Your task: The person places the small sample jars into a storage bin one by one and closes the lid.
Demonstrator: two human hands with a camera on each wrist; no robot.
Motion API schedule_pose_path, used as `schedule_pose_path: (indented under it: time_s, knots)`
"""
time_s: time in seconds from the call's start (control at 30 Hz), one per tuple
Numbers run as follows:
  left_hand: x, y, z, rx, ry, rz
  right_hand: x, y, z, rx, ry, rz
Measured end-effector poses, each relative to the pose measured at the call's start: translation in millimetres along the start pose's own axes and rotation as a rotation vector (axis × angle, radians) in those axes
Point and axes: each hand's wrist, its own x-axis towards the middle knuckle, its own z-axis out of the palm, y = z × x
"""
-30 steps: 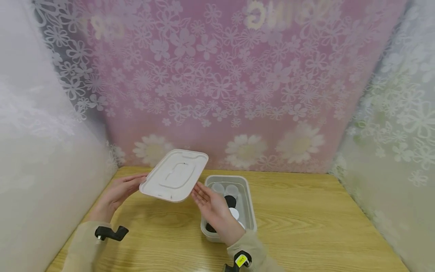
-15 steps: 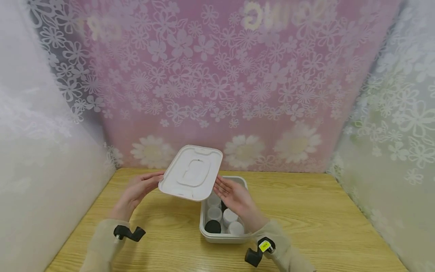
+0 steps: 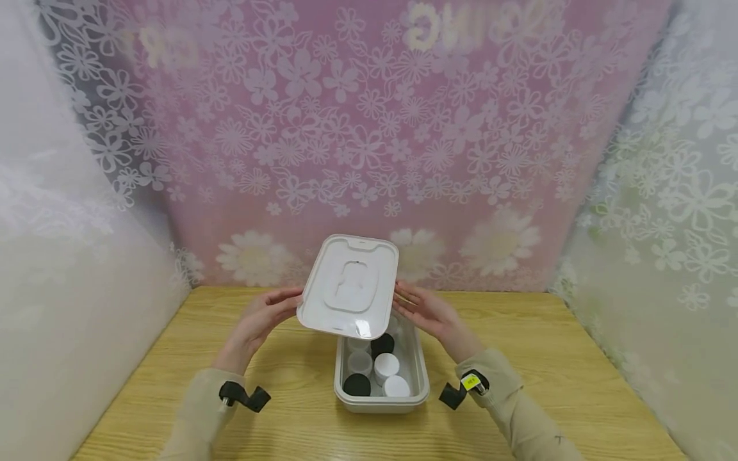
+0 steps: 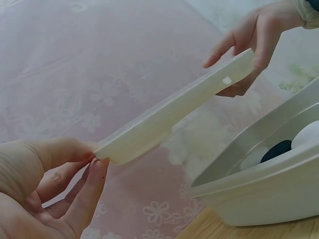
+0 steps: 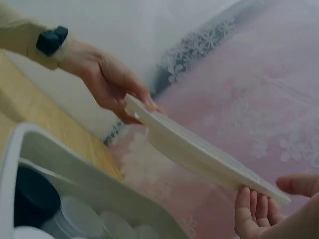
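Observation:
A white rectangular plastic lid (image 3: pixel 352 285) is held up tilted between both hands, over the far part of a white plastic box (image 3: pixel 382 406). My left hand (image 3: pixel 262 323) pinches the lid's left edge, its thumb and fingertips meeting there in the left wrist view. On the opposite edge, my right hand (image 3: pixel 435 320) holds the lid with fingers (image 5: pixel 251 206) beneath and the thumb above. Inside the box stand round-topped containers: black ones (image 3: pixel 357 385), white ones (image 3: pixel 387 366) and translucent ones (image 3: pixel 360 363). The lid hides the box's far end in the head view.
The box stands on a wood-grain table (image 3: pixel 507 358). A pink floral backdrop (image 3: pixel 346 160) rises behind the table's far edge, with pale side panels at left (image 3: pixel 86 288) and right (image 3: pixel 651 288).
Both hands have carried the lid to the right, from left of the box to over its far part. The right hand has moved off the box's interior, so the near containers now show.

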Motion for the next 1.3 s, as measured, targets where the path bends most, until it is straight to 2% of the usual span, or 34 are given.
schedule_pose_path:
  time_s: [0.2, 0.3, 0.53, 0.73, 0.83, 1.3]
  knots:
    - [2.8, -3.2, 11.4, -0.007, 0.018, 0.017, 6.1, -5.2, -9.4, -0.119, 0.024, -0.055]
    - [3.8, -4.0, 14.7, -0.011, 0.020, 0.031, 7.8, -6.5, -11.8, -0.134, 0.050, -0.063]
    - [5.4, -5.3, 16.5, -0.019, 0.020, 0.039, 10.3, -7.6, -14.2, -0.146, 0.097, -0.070]
    - [5.8, -4.2, 18.8, -0.019, 0.018, 0.050, 10.3, -8.2, -16.9, -0.251, 0.091, -0.108]
    - [6.4, -3.8, 21.2, -0.013, 0.018, 0.058, 9.8, -8.9, -18.6, -0.305, 0.105, -0.149]
    - [12.6, -1.6, 32.7, -0.022, 0.026, 0.102, 8.3, -10.9, -21.2, -0.422, 0.208, -0.389]
